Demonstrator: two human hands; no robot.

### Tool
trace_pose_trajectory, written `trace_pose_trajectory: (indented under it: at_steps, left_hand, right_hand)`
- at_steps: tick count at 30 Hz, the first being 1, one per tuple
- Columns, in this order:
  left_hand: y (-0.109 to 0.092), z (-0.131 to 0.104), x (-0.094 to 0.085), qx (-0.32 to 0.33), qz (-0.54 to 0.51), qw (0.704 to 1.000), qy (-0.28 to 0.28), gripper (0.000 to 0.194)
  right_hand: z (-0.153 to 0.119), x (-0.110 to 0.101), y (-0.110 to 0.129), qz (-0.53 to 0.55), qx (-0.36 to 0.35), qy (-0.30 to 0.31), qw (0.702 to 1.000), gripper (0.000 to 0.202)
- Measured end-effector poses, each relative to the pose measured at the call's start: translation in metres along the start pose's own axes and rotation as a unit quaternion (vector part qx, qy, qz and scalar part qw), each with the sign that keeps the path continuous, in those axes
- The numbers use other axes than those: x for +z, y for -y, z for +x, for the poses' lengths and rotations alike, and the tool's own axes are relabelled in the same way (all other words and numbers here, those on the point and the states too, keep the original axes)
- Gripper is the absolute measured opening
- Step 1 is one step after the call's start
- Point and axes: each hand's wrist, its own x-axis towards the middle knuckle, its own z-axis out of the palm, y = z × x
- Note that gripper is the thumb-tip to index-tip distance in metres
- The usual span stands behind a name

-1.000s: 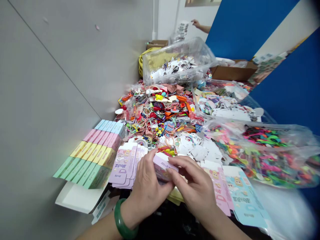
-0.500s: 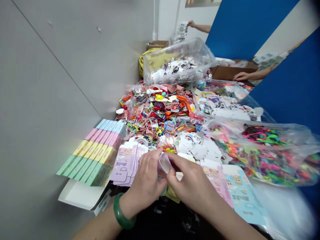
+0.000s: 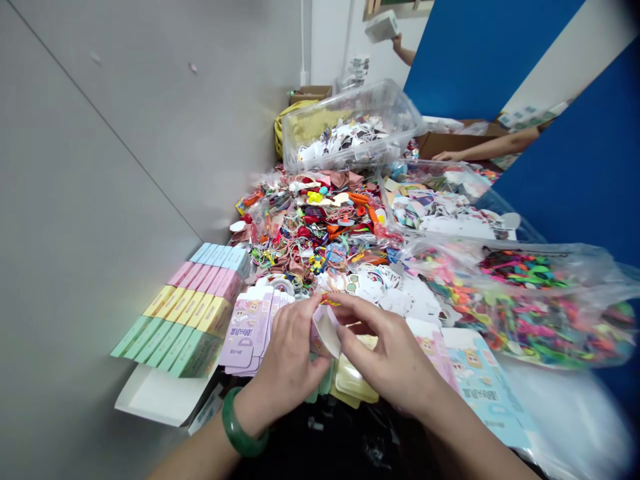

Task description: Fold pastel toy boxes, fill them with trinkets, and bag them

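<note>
The left hand point(image 3: 293, 353) grips a small lilac cardboard box point(image 3: 326, 333), held tilted just left of the right hand point(image 3: 383, 357), whose curled fingers seem to touch its open white-lined end, contact partly hidden.

Gray wall point(image 3: 125, 87) on left, diagonal seam, small pinkish speck point(image 3: 193, 68) up high. White wall point(image 3: 330, 40) at back, thin vertical conduit point(image 3: 303, 33). Two blue panels point(image 3: 460, 60) upper right, whitish band between. Clear plastic bin point(image 3: 406, 123), tilted, paper cutouts point(image 3: 345, 137) inside; yellow material point(image 3: 279, 137) beside it, small cardboard box point(image 3: 310, 97) behind. Larger brown carton point(image 3: 443, 143) right of bin, co-worker's forearm point(image 3: 505, 145) across it. Another hand point(image 3: 399, 45) up top by whitish box point(image 3: 381, 27); grip unclear.
</note>
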Motion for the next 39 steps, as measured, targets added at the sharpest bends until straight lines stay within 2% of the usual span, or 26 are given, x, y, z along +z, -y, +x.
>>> trace_pose_trajectory:
  at_steps: [2, 5, 9, 14, 20, 28, 33, 39]
  left_hand:
    - [0.000, 0.000, -0.001, -0.001, 0.008, 1.000, -0.002, 0.078]
    - [0.001, 0.001, 0.000, -0.034, 0.011, 0.999, -0.026, 0.074]
    - [0.001, 0.002, 0.001, -0.070, 0.012, 0.995, -0.069, 0.070]
    - [-0.004, 0.000, 0.006, -0.054, 0.023, 0.994, -0.094, 0.063]
    - [-0.005, -0.001, 0.012, -0.027, 0.043, 0.992, -0.119, 0.065]
    - [-0.006, 0.002, 0.014, -0.042, 0.013, 0.990, -0.131, 0.062]
    - [0.002, 0.001, 0.014, -0.058, -0.020, 0.991, -0.120, 0.060]
    - [0.011, -0.004, 0.018, -0.087, -0.018, 0.990, -0.109, 0.071]
  right_hand:
    - [0.000, 0.000, 0.000, -0.010, -0.003, -0.007, 1.000, 0.040]
    - [-0.001, 0.002, -0.001, -0.001, -0.018, -0.014, 1.000, 0.023]
    - [-0.006, 0.012, -0.008, 0.011, -0.087, -0.051, 0.995, 0.012]
    - [-0.010, 0.028, -0.015, -0.063, -0.152, -0.134, 0.977, 0.025]
    - [-0.011, 0.035, -0.017, -0.091, -0.215, -0.206, 0.950, 0.028]
    - [-0.013, 0.045, -0.020, -0.046, -0.186, -0.189, 0.963, 0.033]
    - [-0.008, 0.046, -0.028, -0.132, -0.238, -0.126, 0.954, 0.046]
    - [-0.001, 0.046, -0.038, -0.159, -0.210, -0.063, 0.963, 0.042]
